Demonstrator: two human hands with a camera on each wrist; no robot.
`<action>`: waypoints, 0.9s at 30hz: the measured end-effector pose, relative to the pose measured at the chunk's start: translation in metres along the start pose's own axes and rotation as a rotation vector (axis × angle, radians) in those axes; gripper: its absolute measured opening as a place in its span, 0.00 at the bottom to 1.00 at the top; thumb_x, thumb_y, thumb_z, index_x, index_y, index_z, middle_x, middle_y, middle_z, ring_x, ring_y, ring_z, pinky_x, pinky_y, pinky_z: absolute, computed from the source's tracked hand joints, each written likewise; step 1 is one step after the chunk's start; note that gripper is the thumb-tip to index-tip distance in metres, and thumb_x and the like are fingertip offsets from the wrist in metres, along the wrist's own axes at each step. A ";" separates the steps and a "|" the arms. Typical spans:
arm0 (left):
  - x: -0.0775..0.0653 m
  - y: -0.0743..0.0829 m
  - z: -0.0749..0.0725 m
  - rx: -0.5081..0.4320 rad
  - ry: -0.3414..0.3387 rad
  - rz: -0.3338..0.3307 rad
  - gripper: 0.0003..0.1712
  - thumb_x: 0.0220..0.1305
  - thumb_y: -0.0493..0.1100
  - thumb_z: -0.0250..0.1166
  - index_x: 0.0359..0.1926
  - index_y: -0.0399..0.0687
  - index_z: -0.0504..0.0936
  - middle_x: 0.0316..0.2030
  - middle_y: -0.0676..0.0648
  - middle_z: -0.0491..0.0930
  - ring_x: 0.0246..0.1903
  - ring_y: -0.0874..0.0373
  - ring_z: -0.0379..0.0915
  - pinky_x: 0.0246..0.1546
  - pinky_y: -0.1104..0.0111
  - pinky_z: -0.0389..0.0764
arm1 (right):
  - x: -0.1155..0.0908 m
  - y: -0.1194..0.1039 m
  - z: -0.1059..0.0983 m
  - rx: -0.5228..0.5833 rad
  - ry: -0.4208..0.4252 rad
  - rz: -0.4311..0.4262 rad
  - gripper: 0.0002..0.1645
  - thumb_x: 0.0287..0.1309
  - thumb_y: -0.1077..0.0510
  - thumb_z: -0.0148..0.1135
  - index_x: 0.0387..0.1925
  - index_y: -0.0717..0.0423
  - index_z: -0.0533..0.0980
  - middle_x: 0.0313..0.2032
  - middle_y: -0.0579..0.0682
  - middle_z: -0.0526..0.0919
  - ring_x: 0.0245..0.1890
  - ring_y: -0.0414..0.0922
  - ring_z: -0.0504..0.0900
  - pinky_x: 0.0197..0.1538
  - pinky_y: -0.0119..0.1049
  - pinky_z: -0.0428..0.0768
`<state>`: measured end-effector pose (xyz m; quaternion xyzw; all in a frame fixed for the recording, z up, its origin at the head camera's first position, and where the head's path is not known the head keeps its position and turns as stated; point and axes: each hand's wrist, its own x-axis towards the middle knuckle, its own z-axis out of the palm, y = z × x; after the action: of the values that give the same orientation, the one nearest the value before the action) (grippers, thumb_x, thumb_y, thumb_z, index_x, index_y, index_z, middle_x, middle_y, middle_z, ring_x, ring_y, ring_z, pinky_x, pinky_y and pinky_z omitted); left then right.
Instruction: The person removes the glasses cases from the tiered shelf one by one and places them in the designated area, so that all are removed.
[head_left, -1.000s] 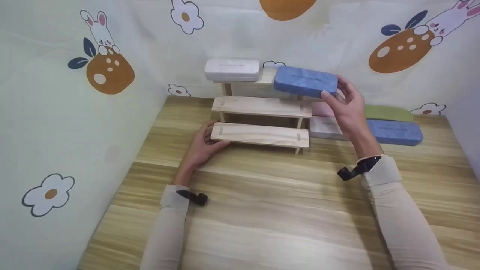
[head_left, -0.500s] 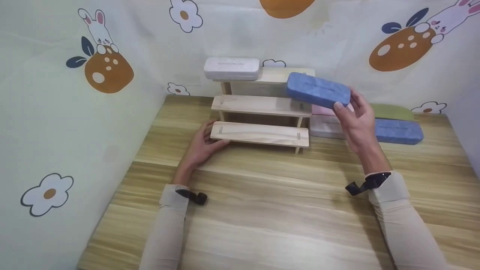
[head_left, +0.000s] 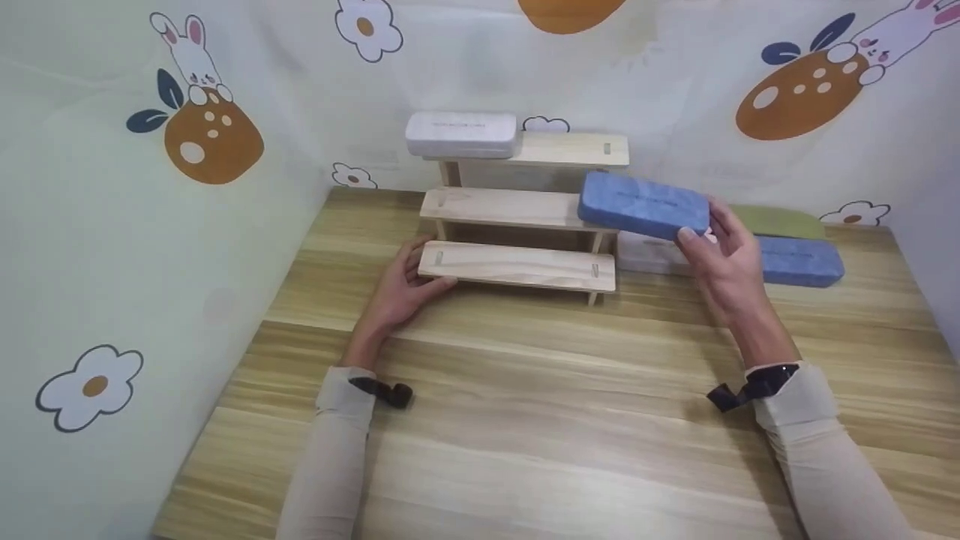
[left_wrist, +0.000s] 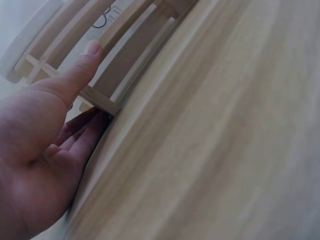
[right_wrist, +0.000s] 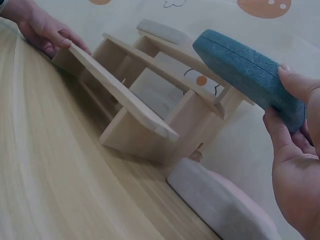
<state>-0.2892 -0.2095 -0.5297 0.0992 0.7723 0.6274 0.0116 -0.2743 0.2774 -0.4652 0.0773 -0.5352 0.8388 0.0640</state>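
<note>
A three-tier wooden display shelf (head_left: 517,267) stands on the table. My left hand (head_left: 401,292) grips the left end of its bottom tier; in the left wrist view the thumb (left_wrist: 82,67) lies along the front edge and the fingers reach round the side support. My right hand (head_left: 724,262) pinches a blue glasses case (head_left: 641,204) by its right end, thumb in front. Held up and slightly tilted, that case overlaps the right end of the middle tier in the head view. On the top tier's left half sits a white glasses case (head_left: 461,135).
Right of the shelf, more glasses cases lie on the table (head_left: 480,405): a whitish one (head_left: 651,253), a second blue one (head_left: 802,261) and a green one (head_left: 780,220) behind. A pink one (right_wrist: 240,190) shows in the right wrist view. A patterned cloth wall (head_left: 675,90) closes the back.
My right hand has carried the blue glasses case down and rightward, from in front of the top tier to the middle tier's right end. The left hand keeps its place on the shelf.
</note>
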 end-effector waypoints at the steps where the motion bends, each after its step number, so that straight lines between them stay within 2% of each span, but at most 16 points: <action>1: 0.000 0.000 0.000 -0.001 0.001 -0.001 0.54 0.62 0.45 0.83 0.82 0.46 0.62 0.73 0.39 0.77 0.70 0.47 0.78 0.72 0.57 0.80 | -0.002 0.000 -0.001 -0.011 0.000 0.008 0.43 0.71 0.73 0.63 0.82 0.62 0.57 0.78 0.57 0.62 0.60 0.39 0.80 0.62 0.28 0.86; 3: -0.001 0.001 0.000 0.008 0.002 -0.001 0.54 0.62 0.46 0.83 0.82 0.46 0.62 0.73 0.39 0.77 0.70 0.48 0.78 0.73 0.57 0.80 | -0.005 0.000 -0.004 -0.011 0.005 0.030 0.46 0.71 0.73 0.63 0.83 0.63 0.54 0.81 0.58 0.57 0.60 0.39 0.81 0.63 0.28 0.85; 7: -0.002 0.002 0.000 0.014 0.003 -0.001 0.55 0.62 0.47 0.83 0.82 0.47 0.62 0.73 0.40 0.77 0.71 0.48 0.77 0.74 0.56 0.78 | -0.011 -0.001 -0.010 -0.043 -0.003 0.057 0.49 0.71 0.73 0.62 0.85 0.65 0.50 0.87 0.60 0.43 0.67 0.39 0.76 0.64 0.27 0.84; 9: -0.002 0.002 0.000 0.016 0.002 0.000 0.54 0.62 0.47 0.83 0.82 0.46 0.62 0.73 0.39 0.76 0.71 0.48 0.77 0.75 0.55 0.77 | -0.014 0.000 -0.014 -0.051 -0.009 0.056 0.47 0.71 0.74 0.61 0.84 0.65 0.52 0.87 0.61 0.43 0.71 0.41 0.73 0.64 0.27 0.83; 15: -0.001 0.002 0.000 0.023 0.006 0.013 0.54 0.62 0.47 0.83 0.82 0.44 0.63 0.74 0.39 0.76 0.72 0.48 0.77 0.77 0.55 0.75 | -0.024 0.003 -0.025 -0.048 -0.019 0.044 0.42 0.71 0.76 0.61 0.81 0.65 0.58 0.83 0.58 0.56 0.75 0.43 0.68 0.68 0.26 0.81; 20: 0.000 0.001 -0.001 0.023 0.000 0.007 0.53 0.63 0.47 0.82 0.81 0.46 0.63 0.72 0.40 0.77 0.72 0.49 0.76 0.76 0.55 0.75 | -0.031 0.000 -0.034 0.001 -0.016 0.053 0.41 0.71 0.76 0.60 0.80 0.65 0.59 0.77 0.55 0.65 0.72 0.41 0.73 0.67 0.26 0.81; 24: 0.000 0.001 -0.001 0.032 0.004 0.010 0.52 0.63 0.48 0.82 0.81 0.46 0.64 0.72 0.41 0.77 0.72 0.50 0.76 0.77 0.55 0.74 | -0.036 -0.004 -0.042 0.038 -0.010 0.066 0.39 0.71 0.78 0.58 0.78 0.64 0.59 0.73 0.53 0.67 0.66 0.40 0.80 0.64 0.27 0.83; 27: -0.001 0.001 -0.001 0.033 0.005 0.013 0.53 0.63 0.47 0.82 0.81 0.45 0.64 0.73 0.41 0.77 0.73 0.50 0.75 0.77 0.56 0.73 | -0.040 -0.008 -0.048 0.030 -0.007 0.073 0.40 0.71 0.77 0.58 0.79 0.64 0.57 0.75 0.53 0.64 0.66 0.39 0.80 0.63 0.26 0.84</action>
<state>-0.2887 -0.2107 -0.5289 0.1030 0.7818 0.6149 0.0040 -0.2362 0.3229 -0.4863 0.0615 -0.5252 0.8482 0.0302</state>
